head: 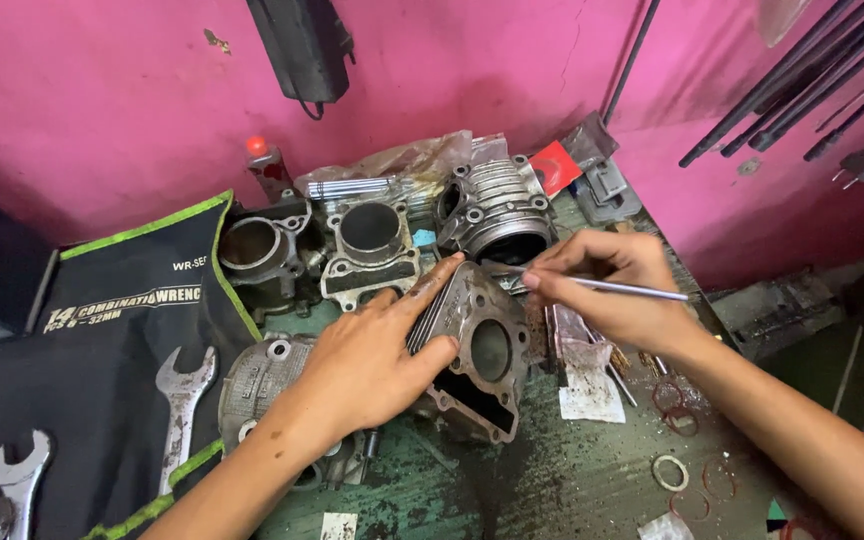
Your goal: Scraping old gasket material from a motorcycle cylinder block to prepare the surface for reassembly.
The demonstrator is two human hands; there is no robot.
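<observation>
left hand (372, 345): flat-ish on the finned cylinder block (480, 350) in the middle of the frame, fingers spread along its fins and upper edge, thumb by the bore. Not really a grip, more pinning it down on the bench.

right hand (607, 285): fingers pinched shut around a thin metal pick (620, 289), held like a pen. The tip end points left toward the block's top edge, but the fingers hide it, so can't say if it's touching.

where the block is: centre frame, tipped on its side with the bore facing the camera, on the grimy green workbench (542, 480).

step in hand: looks to me like scraping or picking at the block's gasket face or a small passage, one hand bracing, the other working the tool.

next move calls for: I'd guess a steady brace and light, controlled pressure so the pick doesn't skate across the mating face.

other stuff: two more cylinders (370, 245) above centre, spanners (180, 400) on a black tool roll (102, 330) at left, copper washers (692, 480) lower right.
</observation>
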